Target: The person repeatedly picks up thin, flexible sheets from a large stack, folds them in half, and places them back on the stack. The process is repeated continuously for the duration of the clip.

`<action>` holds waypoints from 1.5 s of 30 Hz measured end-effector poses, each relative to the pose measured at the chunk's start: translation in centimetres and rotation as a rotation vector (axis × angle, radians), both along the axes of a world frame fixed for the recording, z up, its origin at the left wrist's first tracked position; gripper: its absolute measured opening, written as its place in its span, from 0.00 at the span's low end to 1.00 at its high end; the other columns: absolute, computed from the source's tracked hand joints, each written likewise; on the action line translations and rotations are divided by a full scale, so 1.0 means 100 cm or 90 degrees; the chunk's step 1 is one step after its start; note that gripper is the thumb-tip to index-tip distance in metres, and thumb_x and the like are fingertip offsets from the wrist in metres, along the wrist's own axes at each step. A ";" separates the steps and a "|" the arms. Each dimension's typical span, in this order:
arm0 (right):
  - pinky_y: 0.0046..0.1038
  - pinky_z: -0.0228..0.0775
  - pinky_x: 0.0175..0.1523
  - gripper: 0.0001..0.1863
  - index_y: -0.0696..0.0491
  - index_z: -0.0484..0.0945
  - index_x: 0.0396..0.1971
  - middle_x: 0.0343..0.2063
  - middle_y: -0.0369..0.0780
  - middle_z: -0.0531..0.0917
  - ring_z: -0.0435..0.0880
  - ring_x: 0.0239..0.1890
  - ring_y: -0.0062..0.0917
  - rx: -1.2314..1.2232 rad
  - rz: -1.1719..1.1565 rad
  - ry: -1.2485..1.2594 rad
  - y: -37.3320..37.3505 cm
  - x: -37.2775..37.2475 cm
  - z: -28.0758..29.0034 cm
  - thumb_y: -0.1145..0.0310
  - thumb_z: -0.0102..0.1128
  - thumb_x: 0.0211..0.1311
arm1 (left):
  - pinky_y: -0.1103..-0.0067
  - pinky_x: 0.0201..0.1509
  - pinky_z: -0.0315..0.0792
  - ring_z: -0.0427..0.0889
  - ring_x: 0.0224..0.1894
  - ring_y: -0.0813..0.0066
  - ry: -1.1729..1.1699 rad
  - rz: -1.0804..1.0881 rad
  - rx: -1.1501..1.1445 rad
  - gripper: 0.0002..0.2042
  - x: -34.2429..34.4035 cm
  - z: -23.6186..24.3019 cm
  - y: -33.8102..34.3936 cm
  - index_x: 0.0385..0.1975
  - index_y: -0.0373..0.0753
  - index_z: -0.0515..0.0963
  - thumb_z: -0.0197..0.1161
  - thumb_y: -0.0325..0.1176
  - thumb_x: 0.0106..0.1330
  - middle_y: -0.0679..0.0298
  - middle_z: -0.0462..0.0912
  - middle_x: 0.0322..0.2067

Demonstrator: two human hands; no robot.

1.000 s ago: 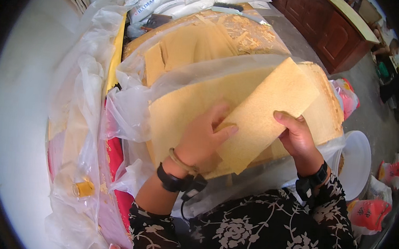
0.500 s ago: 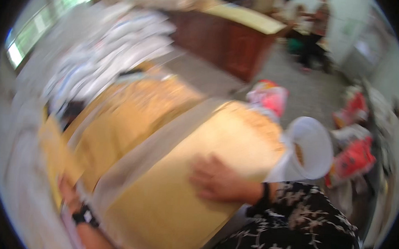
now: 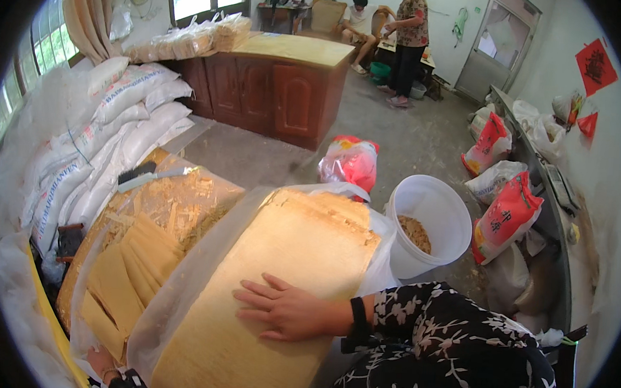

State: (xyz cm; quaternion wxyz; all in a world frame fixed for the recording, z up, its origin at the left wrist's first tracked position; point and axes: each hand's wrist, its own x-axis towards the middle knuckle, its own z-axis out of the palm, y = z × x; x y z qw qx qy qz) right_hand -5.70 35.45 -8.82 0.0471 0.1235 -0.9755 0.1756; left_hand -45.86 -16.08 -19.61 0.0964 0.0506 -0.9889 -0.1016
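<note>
Right hand [image 3: 278, 309] palm down, fingers spread, pressed flat on a stack of tan sheets [image 3: 279, 245]; open, nothing gripped. Left hand [image 3: 103, 361] down at the lower left edge, partly cut off, just beside the cut strips [image 3: 124, 275]; can't tell how far it's open or if it holds anything.

Stack lies right in front of the person, long side running away from them, far end ragged with several layers showing. Clear plastic sheeting [image 3: 190, 272] runs along its left side, between it and the strips. Strips overlap in a loose fan on the counter [image 3: 77, 269], left of the stack. Flaky scraps [image 3: 175, 200] spread beyond them; a brush [image 3: 137, 178] lies at the counter's far end.

White bucket [image 3: 455, 217] on the floor, right of the stack's far end, some flakes [image 3: 415, 234] inside. Red-and-clear bag [image 3: 351, 164] on the floor just past the stack; more red bags [image 3: 504, 216] along the right wall. White sacks [image 3: 129, 140] piled far left. Dark red cabinet [image 3: 302, 101] behind. Two people in back: one seated [image 3: 360, 19], one standing [image 3: 411, 29].
</note>
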 end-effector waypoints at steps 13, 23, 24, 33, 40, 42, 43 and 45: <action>0.57 0.48 0.78 0.32 0.49 0.74 0.67 0.74 0.48 0.66 0.58 0.79 0.46 -0.069 -0.015 0.109 -0.001 0.003 -0.018 0.52 0.63 0.65 | 0.54 0.74 0.61 0.64 0.74 0.42 -0.015 -0.820 -0.013 0.43 0.407 0.124 0.247 0.74 0.34 0.64 0.70 0.54 0.65 0.42 0.67 0.71; 0.59 0.44 0.78 0.30 0.45 0.79 0.64 0.74 0.42 0.68 0.57 0.79 0.39 0.010 -0.011 0.099 0.001 -0.015 -0.045 0.45 0.57 0.67 | 0.55 0.75 0.58 0.64 0.74 0.49 0.067 -0.614 -0.126 0.41 0.457 0.106 0.281 0.70 0.39 0.67 0.76 0.44 0.56 0.52 0.68 0.71; 0.57 0.52 0.75 0.28 0.46 0.80 0.60 0.68 0.42 0.75 0.62 0.76 0.39 0.005 -0.024 0.130 0.000 -0.011 -0.046 0.46 0.59 0.66 | 0.55 0.75 0.58 0.63 0.75 0.49 0.069 -0.600 -0.165 0.43 0.457 0.101 0.279 0.70 0.40 0.68 0.77 0.49 0.55 0.53 0.67 0.72; 0.33 0.80 0.48 0.10 0.56 0.86 0.42 0.42 0.43 0.88 0.88 0.40 0.36 -0.432 -0.172 0.247 0.069 0.167 -0.020 0.67 0.62 0.71 | 0.55 0.73 0.58 0.64 0.75 0.51 0.060 -0.633 -0.151 0.41 0.447 0.106 0.255 0.73 0.44 0.67 0.73 0.50 0.60 0.55 0.66 0.74; 0.28 0.80 0.46 0.17 0.52 0.77 0.53 0.45 0.38 0.85 0.88 0.42 0.25 -1.228 -0.521 -0.076 0.120 0.206 -0.037 0.57 0.64 0.74 | 0.56 0.70 0.65 0.70 0.70 0.49 -0.028 -0.615 -0.082 0.40 0.445 0.136 0.279 0.65 0.41 0.73 0.80 0.46 0.51 0.52 0.72 0.68; 0.28 0.81 0.47 0.15 0.51 0.77 0.53 0.46 0.37 0.85 0.88 0.45 0.24 -1.187 -0.480 -0.075 0.127 0.199 -0.037 0.58 0.61 0.76 | 0.58 0.69 0.67 0.72 0.68 0.47 -0.054 -0.618 -0.043 0.39 0.436 0.140 0.280 0.61 0.39 0.75 0.83 0.42 0.47 0.51 0.74 0.66; 0.28 0.81 0.48 0.14 0.51 0.77 0.53 0.47 0.37 0.85 0.88 0.46 0.24 -1.175 -0.421 -0.054 0.130 0.195 -0.037 0.58 0.60 0.77 | 0.59 0.69 0.68 0.73 0.67 0.46 -0.068 -0.624 -0.047 0.39 0.431 0.141 0.279 0.60 0.39 0.76 0.84 0.42 0.46 0.51 0.75 0.65; 0.27 0.82 0.47 0.13 0.52 0.78 0.49 0.44 0.37 0.85 0.89 0.47 0.24 -1.126 -0.471 -0.081 0.132 0.185 -0.037 0.61 0.65 0.74 | 0.61 0.68 0.70 0.74 0.65 0.46 -0.078 -0.614 -0.046 0.39 0.423 0.143 0.275 0.58 0.38 0.77 0.85 0.40 0.43 0.50 0.76 0.63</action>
